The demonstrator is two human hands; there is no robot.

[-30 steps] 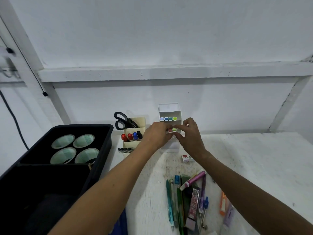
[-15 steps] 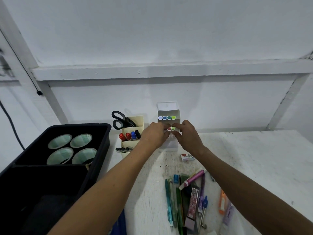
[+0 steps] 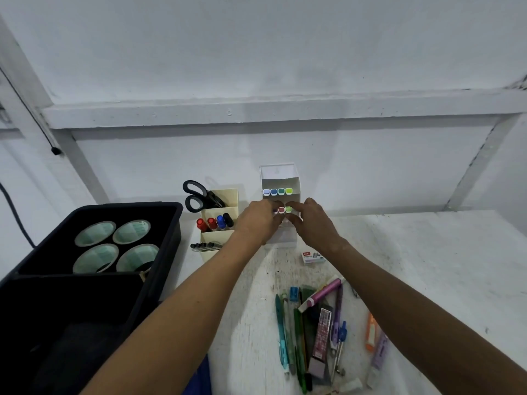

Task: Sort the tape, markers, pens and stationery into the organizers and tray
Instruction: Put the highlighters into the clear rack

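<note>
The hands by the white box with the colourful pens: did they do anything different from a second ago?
Hardly. Both hands stay at the middle shelf of the white organizer, the left hand and right hand fingering the red and green markers there; whether they grip them is unclear. Only the camera shifted a little. The tape rolls in the black tray, the scissors and the loose pens have not moved.

Bare white surface lies open to the right; a black plastic tray blocks the left, and scattered pens crowd the near middle.
</note>
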